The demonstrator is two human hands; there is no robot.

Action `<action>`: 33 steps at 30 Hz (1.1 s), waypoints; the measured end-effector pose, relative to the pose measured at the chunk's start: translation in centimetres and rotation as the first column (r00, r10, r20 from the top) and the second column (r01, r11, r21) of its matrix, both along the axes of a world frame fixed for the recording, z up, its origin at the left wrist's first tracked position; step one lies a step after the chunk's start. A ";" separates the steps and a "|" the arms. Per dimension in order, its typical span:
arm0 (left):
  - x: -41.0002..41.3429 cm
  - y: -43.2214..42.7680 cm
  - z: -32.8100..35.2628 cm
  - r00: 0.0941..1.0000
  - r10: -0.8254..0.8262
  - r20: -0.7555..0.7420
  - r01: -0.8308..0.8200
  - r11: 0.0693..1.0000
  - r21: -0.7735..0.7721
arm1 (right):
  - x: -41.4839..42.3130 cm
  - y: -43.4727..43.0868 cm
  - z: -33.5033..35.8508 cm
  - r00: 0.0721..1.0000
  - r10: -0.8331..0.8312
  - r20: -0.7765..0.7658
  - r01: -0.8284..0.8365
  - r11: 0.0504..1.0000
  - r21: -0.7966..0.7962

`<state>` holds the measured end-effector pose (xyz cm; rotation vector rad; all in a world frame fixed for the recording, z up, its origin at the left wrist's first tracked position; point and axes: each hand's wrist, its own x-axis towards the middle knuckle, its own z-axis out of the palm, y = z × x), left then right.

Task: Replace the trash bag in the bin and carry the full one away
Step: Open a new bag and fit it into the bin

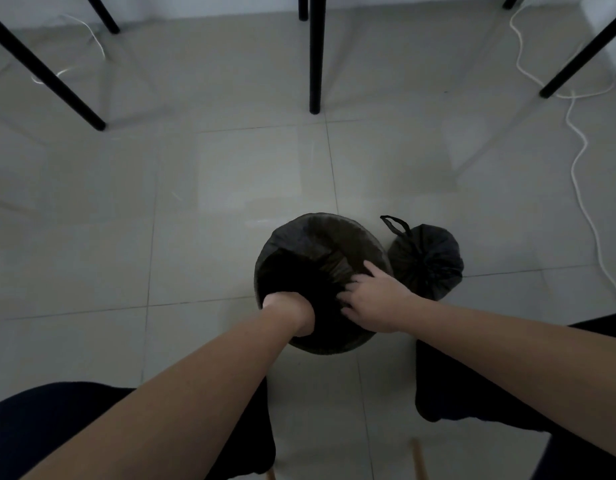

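Pretty dim, greyish shot with soft glare on the floor tiles (247, 174), wide-angle bending at the edges, bin interior (299, 282) basically pure black.

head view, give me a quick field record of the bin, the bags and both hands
bin: round bin on the tiled floor, lined with a black plastic bag
full bag: tied black plastic bag on the floor, right of the bin, handle loop up
left hand: left hand plunged inside the liner, fingers hidden
right hand: right hand spread open at the bin's right rim, pressing the liner
stage: liner being fitted; full bag not yet carried
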<state>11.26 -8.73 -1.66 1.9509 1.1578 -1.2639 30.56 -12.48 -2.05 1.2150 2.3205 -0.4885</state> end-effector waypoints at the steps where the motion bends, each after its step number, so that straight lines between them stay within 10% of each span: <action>1: 0.1 -0.1 0.2 1.000 -0.011 0.013 0.011 1.000 0.014 | -0.2 -0.3 0.2 1.000 0.016 0.004 -0.016 0.999 -0.050; 6: -1.6 -0.2 0.7 0.943 -0.259 -0.210 0.298 0.936 0.185 | 1.4 -0.6 1.5 0.954 0.050 0.295 0.001 0.985 -0.171; 15: -1.3 0.8 2.0 0.933 -0.340 -0.115 0.359 0.889 0.283 | -2.7 4.3 0.7 0.990 -0.009 -0.140 0.037 0.979 0.199; 24: -3.8 1.0 0.3 0.966 -0.200 -0.163 0.221 0.967 0.123 | -3.2 8.3 -2.8 0.961 -0.273 0.045 0.263 0.952 0.158; 33: -1.4 1.2 1.6 0.988 -0.114 0.109 0.089 0.973 0.214 | -2.7 8.2 -1.2 0.978 -0.181 -0.109 0.191 0.977 0.093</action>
